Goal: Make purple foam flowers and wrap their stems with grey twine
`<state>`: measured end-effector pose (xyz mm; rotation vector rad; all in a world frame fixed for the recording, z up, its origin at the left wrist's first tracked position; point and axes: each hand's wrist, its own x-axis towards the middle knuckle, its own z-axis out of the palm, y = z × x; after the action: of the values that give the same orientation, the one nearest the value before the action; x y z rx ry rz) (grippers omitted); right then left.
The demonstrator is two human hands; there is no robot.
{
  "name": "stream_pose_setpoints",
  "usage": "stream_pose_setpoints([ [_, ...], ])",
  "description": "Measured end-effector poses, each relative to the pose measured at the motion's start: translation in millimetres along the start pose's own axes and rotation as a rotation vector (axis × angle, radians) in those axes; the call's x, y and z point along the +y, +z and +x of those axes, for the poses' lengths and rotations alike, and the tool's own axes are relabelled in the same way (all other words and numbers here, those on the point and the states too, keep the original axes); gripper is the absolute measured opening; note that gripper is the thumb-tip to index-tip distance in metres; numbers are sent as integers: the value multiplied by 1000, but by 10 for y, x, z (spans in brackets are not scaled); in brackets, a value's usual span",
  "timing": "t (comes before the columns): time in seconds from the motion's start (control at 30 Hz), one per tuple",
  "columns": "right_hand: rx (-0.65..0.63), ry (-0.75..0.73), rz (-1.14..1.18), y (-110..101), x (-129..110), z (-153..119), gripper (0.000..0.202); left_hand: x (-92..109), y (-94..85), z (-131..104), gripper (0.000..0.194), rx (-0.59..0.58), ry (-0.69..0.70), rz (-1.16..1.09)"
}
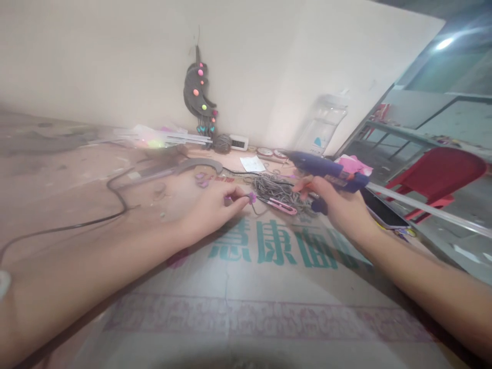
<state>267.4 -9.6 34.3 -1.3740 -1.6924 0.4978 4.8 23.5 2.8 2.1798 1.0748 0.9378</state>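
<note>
Between thumb and fingertips, my left hand (226, 202) pinches a small purple piece (252, 198), perhaps a flower; its exact shape is too small to tell. My right hand (344, 207) is wrapped round a blue hot glue gun (326, 168), its nozzle pointing left. A long clear glue stick (426, 206) sticks out of the gun's rear. Beyond and between the hands lies a tangled heap of grey yarn (269, 184). Pink-handled thread snips (282, 206) rest at the near edge of the yarn, just right of the purple piece.
Against the wall hangs a grey crescent moon decoration (194, 97) with coloured balls. A grey curved strip (200, 163), purple bits (201, 179) and a black cord (92, 222) lie on the left. A clear plastic bottle (321, 125), a dark phone-like device (386, 209) and a red chair (446, 174) are rightward.
</note>
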Motion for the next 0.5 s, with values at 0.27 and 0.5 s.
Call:
stream_pose_setpoints([
  [0.27, 111, 129, 6, -136, -148, 557, 29, -25, 14, 1, 27, -24, 28, -4],
  [0.5, -58, 99, -178, 113, 155, 1250, 28, -75, 30, 2, 28, -25, 4, 5],
])
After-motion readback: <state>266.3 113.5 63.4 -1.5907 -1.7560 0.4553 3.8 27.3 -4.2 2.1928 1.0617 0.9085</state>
